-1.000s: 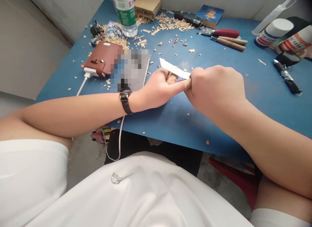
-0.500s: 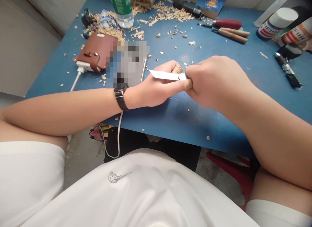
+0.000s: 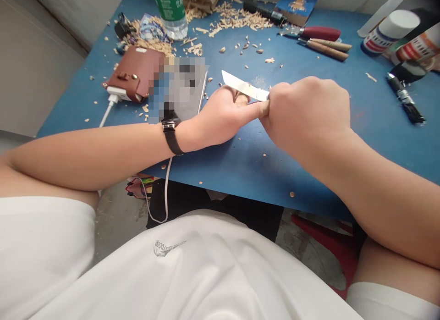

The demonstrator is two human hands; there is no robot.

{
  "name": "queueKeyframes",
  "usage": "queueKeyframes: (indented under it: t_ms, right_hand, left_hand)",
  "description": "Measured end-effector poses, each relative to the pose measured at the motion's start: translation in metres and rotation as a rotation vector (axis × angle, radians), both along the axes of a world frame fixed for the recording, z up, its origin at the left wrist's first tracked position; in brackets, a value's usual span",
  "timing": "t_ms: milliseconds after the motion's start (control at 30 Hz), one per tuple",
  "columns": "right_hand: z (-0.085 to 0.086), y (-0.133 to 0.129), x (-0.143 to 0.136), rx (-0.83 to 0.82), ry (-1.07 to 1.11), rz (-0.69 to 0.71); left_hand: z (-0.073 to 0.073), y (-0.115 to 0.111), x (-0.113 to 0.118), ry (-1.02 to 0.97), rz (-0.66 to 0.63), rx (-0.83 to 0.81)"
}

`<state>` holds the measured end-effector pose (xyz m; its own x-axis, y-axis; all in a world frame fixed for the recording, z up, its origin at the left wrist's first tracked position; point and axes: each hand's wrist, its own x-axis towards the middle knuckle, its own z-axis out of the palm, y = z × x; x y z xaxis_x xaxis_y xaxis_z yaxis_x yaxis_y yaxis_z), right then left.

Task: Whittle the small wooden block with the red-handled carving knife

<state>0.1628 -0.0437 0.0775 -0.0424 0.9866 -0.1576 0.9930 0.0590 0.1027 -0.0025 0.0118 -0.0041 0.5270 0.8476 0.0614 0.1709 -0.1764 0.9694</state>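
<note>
My right hand is closed in a fist round the handle of a carving knife; the handle is hidden inside the fist. The bright, slanted-tip blade points left and lies across a small piece of wood. My left hand is closed round that wood, and most of it is hidden by the fingers. The left thumb stretches to the right, its tip touching my right hand just below the base of the blade. Both hands are above the blue table.
Wood shavings lie at the back beside a water bottle. Carving tools and paint jars are at the right. A brown leather case with a white cable and a phone lie left.
The knife blade has swung upward at its tip and now crosses over the wood. My right hand has rotated and moved slightly right. The left hand has shifted a little.
</note>
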Motion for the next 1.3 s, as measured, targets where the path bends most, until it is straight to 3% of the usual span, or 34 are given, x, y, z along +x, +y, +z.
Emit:
queueKeyframes:
  t_ms: [133,267,333,433,700,833,1000,1133,1300]
  right_hand:
    - [-0.001,0.002,0.005,-0.017,-0.034,0.093]
    - [-0.001,0.007,0.007,-0.084,-0.184,0.269]
    - [0.000,0.010,0.007,-0.109,-0.181,0.314]
    - [0.001,0.011,0.007,-0.102,-0.190,0.254]
    - [0.000,0.002,-0.001,-0.054,-0.095,0.049]
    - [0.002,-0.003,-0.004,-0.056,-0.013,0.020]
    - [-0.003,-0.004,-0.004,-0.034,-0.068,-0.033]
    - [-0.008,0.001,0.007,-0.011,-0.012,0.138]
    - [-0.010,0.007,0.019,-0.017,0.022,0.358]
  left_hand:
    - [-0.015,0.015,0.002,-0.209,-0.026,-0.016]
    - [-0.026,0.025,0.000,-0.198,-0.160,-0.048]
    - [-0.029,0.025,-0.001,-0.213,-0.145,0.000]
    - [-0.029,0.019,0.001,-0.281,-0.088,0.073]
    - [-0.013,0.006,0.001,-0.139,0.002,0.039]
    - [-0.023,0.009,0.001,-0.154,0.001,0.087]
    - [-0.039,0.015,0.000,-0.149,-0.015,0.162]
    - [-0.030,0.016,-0.002,-0.184,-0.034,0.114]
    - [-0.017,0.016,-0.009,-0.207,-0.188,0.054]
